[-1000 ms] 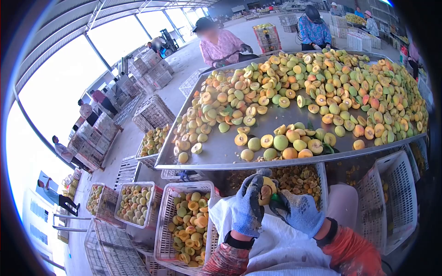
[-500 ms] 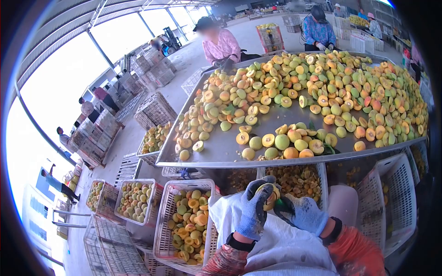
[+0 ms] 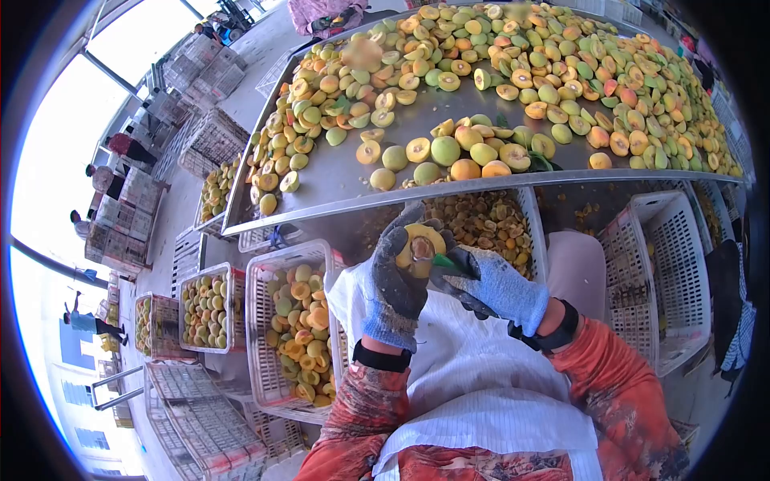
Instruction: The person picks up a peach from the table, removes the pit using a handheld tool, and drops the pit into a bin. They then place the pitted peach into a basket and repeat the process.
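My left hand (image 3: 389, 280), in a blue glove with a dark palm, grips a yellow-fleshed peach half (image 3: 412, 240) with its cut side showing and a brown centre. My right hand (image 3: 501, 289), gloved alike, is closed around a small green tool (image 3: 443, 260). The tool's tip lies close to the cut face; most of it is hidden by the fingers, so its kind is unclear. Both hands are above my white apron (image 3: 473, 353), just in front of the metal table (image 3: 333, 164). Whole and halved peaches (image 3: 465, 148) lie along its near edge.
Left of my lap stands a crate (image 3: 255, 337) of peach halves, with another fruit crate (image 3: 238, 309) beyond it. Pits and scraps fill a crate (image 3: 536, 228) under the table edge. White crates (image 3: 682, 280) stand at right. A person in pink (image 3: 321, 16) is across the table.
My view has tilted downward, so the table sits higher in the picture. The peach half now turns its cut face toward me, with the green tool beside it.
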`<state>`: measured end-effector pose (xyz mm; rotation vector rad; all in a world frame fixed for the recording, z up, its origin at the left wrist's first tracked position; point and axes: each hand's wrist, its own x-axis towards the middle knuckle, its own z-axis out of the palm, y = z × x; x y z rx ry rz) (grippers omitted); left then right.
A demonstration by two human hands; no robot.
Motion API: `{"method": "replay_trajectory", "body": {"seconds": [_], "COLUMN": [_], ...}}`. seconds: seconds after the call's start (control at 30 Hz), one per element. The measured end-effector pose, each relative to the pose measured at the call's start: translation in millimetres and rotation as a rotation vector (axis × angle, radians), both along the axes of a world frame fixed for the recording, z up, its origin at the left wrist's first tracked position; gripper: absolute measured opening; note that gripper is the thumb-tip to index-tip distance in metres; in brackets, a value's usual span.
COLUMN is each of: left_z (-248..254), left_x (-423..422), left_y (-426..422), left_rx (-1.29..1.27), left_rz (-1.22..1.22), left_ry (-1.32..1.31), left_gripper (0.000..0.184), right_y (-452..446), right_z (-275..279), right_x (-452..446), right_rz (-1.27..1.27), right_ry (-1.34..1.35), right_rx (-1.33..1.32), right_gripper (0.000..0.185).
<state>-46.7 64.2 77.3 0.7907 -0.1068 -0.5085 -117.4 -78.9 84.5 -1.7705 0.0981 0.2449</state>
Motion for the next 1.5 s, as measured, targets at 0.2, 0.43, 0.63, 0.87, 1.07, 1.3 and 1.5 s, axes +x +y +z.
{"method": "replay_trajectory", "body": {"seconds": [0.2, 0.43, 0.63, 0.87, 1.07, 1.3, 1.5], "left_z": [2, -38, -23, -36, -27, -14, -13], "left_x": [2, 19, 3, 0, 10, 3, 3], "left_y": [4, -5, -13, -26, -28, -38, -24], "left_rx": [0.101, 0.068, 0.008, 0.074, -0.123, 0.102, 0.529], "left_rz": [0.015, 0.223, -0.031, -0.123, -0.034, -0.272, -0.391], "left_ry": [-0.078, -0.021, 0.092, 0.097, 0.060, -0.202, 0.072], "left_gripper": [0.040, 0.032, 0.040, 0.031, 0.038, 0.053, 0.047], "right_y": [19, 29, 11, 5, -25, -23, -48], "right_z": [-22, -4, -21, -9, -57, -20, -27], "right_x": [2, 15, 17, 8, 12, -11, 0], "right_rz": [-0.152, -0.245, -0.149, -0.197, -0.488, -0.372, -0.205], "right_ry": [-0.400, -0.534, -0.505, -0.539, -0.457, -0.008, -0.607], "right_rx": [-0.464, -0.385, -0.398, -0.404, -0.152, 0.794, -0.378], "right_gripper": [0.035, 0.031, 0.033, 0.033, 0.027, 0.034, 0.044]}}
